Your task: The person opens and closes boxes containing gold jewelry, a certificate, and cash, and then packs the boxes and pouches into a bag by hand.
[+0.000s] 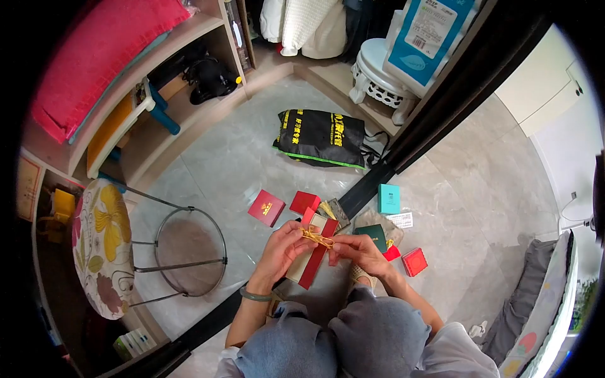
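My left hand (281, 249), with a bangle on its wrist, pinches one side of a golden cord (317, 237). The other end of the cord is between the fingers of my right hand (360, 250). Below both hands lies a long red box with a pale inside (307, 259), partly hidden by my left hand. A dark green box (370, 238) sits just beyond my right hand. Red boxes (266, 208) lie ahead of my left hand.
A teal box (389, 199) and a small red box (414, 262) lie on the right. A black bag (322, 138) is farther ahead. On the left stands a floral stool (104, 248); a white stool (377, 69) stands at the back.
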A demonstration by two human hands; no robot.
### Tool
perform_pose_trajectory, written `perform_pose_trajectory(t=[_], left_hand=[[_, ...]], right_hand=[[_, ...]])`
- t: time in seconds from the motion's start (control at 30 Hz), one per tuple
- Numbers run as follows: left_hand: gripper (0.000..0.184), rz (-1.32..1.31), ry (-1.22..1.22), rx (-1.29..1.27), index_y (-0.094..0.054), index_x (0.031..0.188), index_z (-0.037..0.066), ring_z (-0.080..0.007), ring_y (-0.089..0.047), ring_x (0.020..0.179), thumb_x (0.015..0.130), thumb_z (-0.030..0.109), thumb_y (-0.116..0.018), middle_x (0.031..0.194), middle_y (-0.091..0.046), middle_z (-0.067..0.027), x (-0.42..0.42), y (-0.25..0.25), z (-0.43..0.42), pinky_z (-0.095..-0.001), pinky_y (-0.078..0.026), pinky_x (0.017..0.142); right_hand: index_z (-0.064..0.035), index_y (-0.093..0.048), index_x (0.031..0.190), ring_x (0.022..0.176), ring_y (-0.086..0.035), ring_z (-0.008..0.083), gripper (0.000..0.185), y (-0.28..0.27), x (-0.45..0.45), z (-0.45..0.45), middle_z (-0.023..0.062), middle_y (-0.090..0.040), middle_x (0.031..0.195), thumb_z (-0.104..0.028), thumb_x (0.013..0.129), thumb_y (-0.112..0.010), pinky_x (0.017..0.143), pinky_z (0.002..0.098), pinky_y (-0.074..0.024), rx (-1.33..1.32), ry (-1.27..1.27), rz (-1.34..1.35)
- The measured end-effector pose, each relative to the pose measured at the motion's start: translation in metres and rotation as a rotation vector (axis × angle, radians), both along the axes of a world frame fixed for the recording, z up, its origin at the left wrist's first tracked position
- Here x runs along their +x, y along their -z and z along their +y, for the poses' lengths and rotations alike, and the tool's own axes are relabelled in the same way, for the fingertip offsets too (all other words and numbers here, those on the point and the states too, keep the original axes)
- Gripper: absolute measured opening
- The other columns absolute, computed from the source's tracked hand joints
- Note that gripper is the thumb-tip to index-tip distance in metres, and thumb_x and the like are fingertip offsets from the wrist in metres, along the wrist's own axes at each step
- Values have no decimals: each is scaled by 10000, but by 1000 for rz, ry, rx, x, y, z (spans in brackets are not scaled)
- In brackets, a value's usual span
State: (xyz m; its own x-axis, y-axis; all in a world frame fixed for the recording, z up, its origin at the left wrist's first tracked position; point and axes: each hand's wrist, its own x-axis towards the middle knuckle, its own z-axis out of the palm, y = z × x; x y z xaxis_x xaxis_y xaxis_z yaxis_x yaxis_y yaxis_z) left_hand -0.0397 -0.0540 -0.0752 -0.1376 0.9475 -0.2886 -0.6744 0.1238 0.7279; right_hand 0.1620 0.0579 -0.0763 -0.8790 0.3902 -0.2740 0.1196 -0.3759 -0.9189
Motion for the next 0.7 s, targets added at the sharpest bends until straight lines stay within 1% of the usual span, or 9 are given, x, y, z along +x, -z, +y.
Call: perform_pose_trajectory(t=[0.03,0.13,0.17,0.23,0.37,0.43,0.57,0.63,0.7], left_hand=[[142,-145,-43,42,-525,1076,35,-217,-618,1062,996,151,-505,1184,-611,-156,1,4,-1,-338,-522,921],[147,-132,-76,57,-511,1098,54,-232,-617,1079,997,159,-501,1174,-618,-164,-1,9,-3,-350,-526,923],[147,-131,-78,60,-511,1098,54,-232,-617,1079,997,159,-501,1174,-618,-164,-1,6,-3,-350,-526,923],[100,-150,-143,17,-518,1071,48,-170,-640,944,997,110,-492,1105,-643,-137,0,0,-3,-285,-530,837],[106,-75,-67,-9,-524,1065,48,-110,-618,825,996,127,-511,1056,-654,-108,-3,19,-8,-231,-506,754],[128,153,69,-44,-534,1058,29,-69,-578,745,992,138,-530,1004,-659,-85,-2,19,-8,-202,-474,684],[201,179,159,-12,-569,1142,27,-74,-591,811,969,130,-570,982,-664,-50,3,8,-10,-203,-459,698],[271,292,101,19,-599,1204,-19,-94,-640,927,955,87,-598,1038,-684,-78,11,-2,-9,-220,-514,823],[276,317,133,7,-613,1201,-25,-103,-641,964,948,85,-611,1055,-685,-78,8,4,-10,-224,-511,857]], right_hand=[[22,-573,1250,850,-635,145,299,-7,1,0,79,-661,911,-144,1005,-524,806,297,-514,2,1,2],[8,-557,1213,868,-629,135,264,-22,3,2,70,-662,904,-155,1009,-518,797,283,-503,-2,65,5],[11,-525,1250,846,-624,136,282,-24,5,4,77,-654,902,-141,1014,-495,781,281,-499,-5,86,36],[14,-492,1287,824,-618,137,303,-30,9,6,84,-646,901,-127,1020,-473,765,279,-495,-6,103,69],[-1,-501,1214,784,-583,124,251,-46,13,12,64,-619,853,-149,1016,-464,738,254,-454,27,166,108],[-11,-508,1191,772,-569,110,232,-54,14,18,54,-610,839,-155,1014,-466,717,240,-440,24,190,139],[-10,-519,1149,693,-519,111,224,-76,14,24,47,-557,775,-152,978,-495,659,233,-397,-7,292,205],[-6,-517,1152,677,-517,119,226,-79,18,30,52,-555,781,-152,984,-481,668,235,-396,-18,356,274],[-17,-521,1127,645,-494,125,207,-87,17,34,48,-538,724,-163,987,-476,662,247,-386,7,372,297]])
